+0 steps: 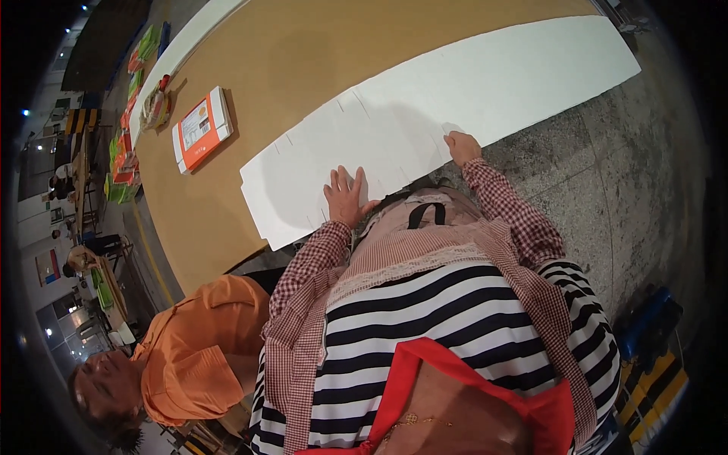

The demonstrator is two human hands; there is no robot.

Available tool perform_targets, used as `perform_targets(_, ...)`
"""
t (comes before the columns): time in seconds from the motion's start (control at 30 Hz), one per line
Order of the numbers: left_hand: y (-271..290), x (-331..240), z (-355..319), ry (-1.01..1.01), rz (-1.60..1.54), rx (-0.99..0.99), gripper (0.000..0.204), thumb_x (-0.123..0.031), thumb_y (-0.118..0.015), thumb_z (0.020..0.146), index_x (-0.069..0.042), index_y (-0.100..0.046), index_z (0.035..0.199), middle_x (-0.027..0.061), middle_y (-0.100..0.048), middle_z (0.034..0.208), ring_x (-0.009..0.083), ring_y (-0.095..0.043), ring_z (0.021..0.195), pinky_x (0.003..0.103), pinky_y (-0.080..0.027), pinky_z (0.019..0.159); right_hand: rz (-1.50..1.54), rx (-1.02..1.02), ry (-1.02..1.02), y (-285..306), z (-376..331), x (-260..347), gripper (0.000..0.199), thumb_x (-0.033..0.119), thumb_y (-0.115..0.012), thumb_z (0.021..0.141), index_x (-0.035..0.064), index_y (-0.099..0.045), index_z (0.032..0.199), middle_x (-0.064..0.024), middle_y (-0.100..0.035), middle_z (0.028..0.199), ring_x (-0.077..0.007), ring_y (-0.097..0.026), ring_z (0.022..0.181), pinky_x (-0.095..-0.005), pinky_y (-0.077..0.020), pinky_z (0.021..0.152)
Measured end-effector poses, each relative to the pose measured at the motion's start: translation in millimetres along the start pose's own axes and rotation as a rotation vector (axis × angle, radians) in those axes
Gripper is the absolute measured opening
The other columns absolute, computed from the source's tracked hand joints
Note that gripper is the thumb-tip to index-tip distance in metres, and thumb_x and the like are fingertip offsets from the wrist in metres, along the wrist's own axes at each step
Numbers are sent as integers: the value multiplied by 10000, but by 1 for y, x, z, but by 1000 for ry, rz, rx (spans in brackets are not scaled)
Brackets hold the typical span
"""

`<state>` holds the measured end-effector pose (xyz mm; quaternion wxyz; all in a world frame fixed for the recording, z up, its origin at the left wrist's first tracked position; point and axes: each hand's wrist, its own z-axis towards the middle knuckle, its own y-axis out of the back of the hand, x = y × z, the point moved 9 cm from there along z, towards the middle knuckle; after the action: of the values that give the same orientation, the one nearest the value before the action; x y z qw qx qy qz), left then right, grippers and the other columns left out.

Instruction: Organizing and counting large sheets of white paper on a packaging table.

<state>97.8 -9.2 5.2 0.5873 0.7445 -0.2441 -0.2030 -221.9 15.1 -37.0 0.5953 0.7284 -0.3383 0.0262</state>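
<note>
A long white cardboard sheet (531, 76) with several short slits lies along the near side of the table. My left hand (346, 196) rests on its left part, palm down and fingers spread. Farther right, my right hand (463, 147) is at the sheet's near edge with its fingers curled closed. Beside those fingers is a small slit or flap in the sheet. What they pinch, if anything, is too small to make out.
The brown tabletop (303, 68) extends beyond the sheet. An orange and white box (203, 130) and a bundle with a red top (157, 106) lie on the left. A person in an orange shirt (201, 341) is close on my left. Green and orange bags (121, 163) stand farther left.
</note>
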Motion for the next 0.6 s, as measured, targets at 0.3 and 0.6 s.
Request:
perform_targets(0.3,6,2,0,30,-24,14,1010,-718,-601,716,-184,-229,1488,298,-185,1494,454,-171,1391,650,-257,1013,360,-171,-127,13,-27,-12,356,245,-710,797,15,-648,1063,-181,-560,1070,-312,-599,958,-411,-496,837)
perform_targets(0.6,6,5,-4,60,33,45,1063,-681,-673,681,-181,-204,1493,278,-174,1495,449,-179,1385,648,-271,1005,694,-45,-188,-1,-4,-23,367,318,-769,739,2,-641,874,-122,-632,853,-265,-615,793,-378,-496,744)
